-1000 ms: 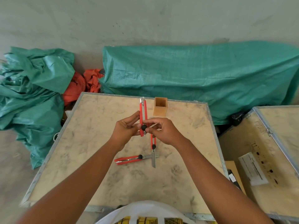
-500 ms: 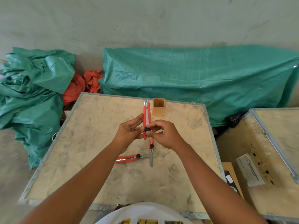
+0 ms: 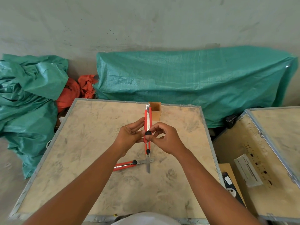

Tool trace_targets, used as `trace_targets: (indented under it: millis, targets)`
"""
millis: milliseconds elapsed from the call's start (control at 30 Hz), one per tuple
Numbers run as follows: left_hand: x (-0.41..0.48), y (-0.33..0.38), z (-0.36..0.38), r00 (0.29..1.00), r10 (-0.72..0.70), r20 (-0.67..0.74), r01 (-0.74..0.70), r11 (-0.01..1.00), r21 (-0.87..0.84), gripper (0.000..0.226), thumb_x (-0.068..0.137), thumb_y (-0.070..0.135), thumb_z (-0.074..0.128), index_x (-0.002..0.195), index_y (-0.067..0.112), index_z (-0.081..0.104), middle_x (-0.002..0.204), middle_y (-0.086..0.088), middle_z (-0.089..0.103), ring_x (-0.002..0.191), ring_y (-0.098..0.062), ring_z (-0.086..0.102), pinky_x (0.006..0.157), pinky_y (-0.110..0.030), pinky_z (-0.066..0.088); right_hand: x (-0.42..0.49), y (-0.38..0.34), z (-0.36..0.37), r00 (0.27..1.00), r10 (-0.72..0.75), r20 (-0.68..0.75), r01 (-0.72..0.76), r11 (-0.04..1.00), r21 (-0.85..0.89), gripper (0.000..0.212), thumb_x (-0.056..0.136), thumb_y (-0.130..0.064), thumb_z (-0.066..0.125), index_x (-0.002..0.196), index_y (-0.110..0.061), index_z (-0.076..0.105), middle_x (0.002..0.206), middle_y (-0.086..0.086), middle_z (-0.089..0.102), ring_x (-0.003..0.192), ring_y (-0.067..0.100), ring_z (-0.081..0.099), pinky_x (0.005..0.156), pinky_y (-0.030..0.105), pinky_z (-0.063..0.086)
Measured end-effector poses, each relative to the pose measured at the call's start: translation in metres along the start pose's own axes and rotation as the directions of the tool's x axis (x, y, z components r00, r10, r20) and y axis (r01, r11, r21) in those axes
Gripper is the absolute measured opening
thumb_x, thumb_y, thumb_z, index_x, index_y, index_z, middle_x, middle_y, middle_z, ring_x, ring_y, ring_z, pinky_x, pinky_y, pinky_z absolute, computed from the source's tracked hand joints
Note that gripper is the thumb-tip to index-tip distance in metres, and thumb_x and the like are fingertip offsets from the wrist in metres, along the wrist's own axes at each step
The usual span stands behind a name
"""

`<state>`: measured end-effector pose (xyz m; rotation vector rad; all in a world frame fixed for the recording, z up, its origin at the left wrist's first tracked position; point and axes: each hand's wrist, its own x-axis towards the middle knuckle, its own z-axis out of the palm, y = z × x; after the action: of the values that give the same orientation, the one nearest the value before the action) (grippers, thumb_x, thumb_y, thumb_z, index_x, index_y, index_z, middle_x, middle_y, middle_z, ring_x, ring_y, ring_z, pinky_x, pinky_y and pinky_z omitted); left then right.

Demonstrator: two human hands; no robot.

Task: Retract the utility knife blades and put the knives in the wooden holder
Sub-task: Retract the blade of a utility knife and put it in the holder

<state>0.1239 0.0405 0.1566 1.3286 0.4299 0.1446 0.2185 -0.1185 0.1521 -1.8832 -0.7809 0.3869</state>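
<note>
As slider knob had travelled down handle since a second ago, blade looked retracted: left hand (image 3: 129, 135) and right hand (image 3: 164, 137) grasped held knife (image 3: 148, 119) below wooden holder (image 3: 156, 113) at bench (image 3: 81, 143) far edge; holstering next, two knives (image 3: 142, 161) waited mid-bench.

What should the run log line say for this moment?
step: retracting blade | held knife: both hands, right hand on slider | table: two knives, blades out | wooden holder: no knife visible inside
</note>
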Motion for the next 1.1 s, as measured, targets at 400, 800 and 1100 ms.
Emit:
trace_targets:
  millis: [400, 800, 1100]
  targets:
    - [0.103, 0.013, 0.014, 0.996, -0.011, 0.086, -0.001, 0.990, 0.142, 0.055, 0.090, -0.010, 0.063, 0.137, 0.017, 0.058, 0.130, 0.007, 0.067, 0.104, -0.027, 0.074, 0.086, -0.046, 0.061, 0.118, 0.029, -0.049, 0.995, 0.065, -0.077, -0.055, 0.991, 0.120, 0.030, 0.089, -0.008, 0.073, 0.116, -0.022, 0.076, 0.110, 0.001, 0.076, 0.091, 0.021, 0.073, 0.069, 0.030, 0.064]
    - [0.256, -0.005, 0.001, 0.995, -0.080, -0.066, 0.102, 0.656, 0.748, 0.082, 0.074, 0.013, 0.085, 0.146, 0.020, 0.047, 0.151, -0.003, 0.048, 0.133, -0.028, 0.050, 0.103, -0.038, 0.047, 0.240, 0.118, -0.046, 0.956, 0.095, -0.278, -0.108, 0.994, -0.033, 0.024, 0.086, -0.004, 0.074, 0.103, -0.020, 0.079, 0.106, -0.004, 0.076, 0.086, 0.000, 0.068, 0.080, 0.013, 0.052]
    - [0.291, -0.047, -0.007, 0.979, -0.202, -0.024, 0.134, 0.552, 0.823, 0.093, 0.077, 0.011, 0.081, 0.154, 0.013, 0.029, 0.148, -0.015, 0.050, 0.131, -0.036, 0.052, 0.106, -0.040, 0.046, 0.257, 0.168, -0.013, 0.977, 0.064, -0.203, -0.108, 0.971, -0.214, 0.026, 0.085, 0.001, 0.071, 0.101, -0.018, 0.081, 0.104, 0.003, 0.077, 0.096, 0.018, 0.069, 0.089, 0.028, 0.054]
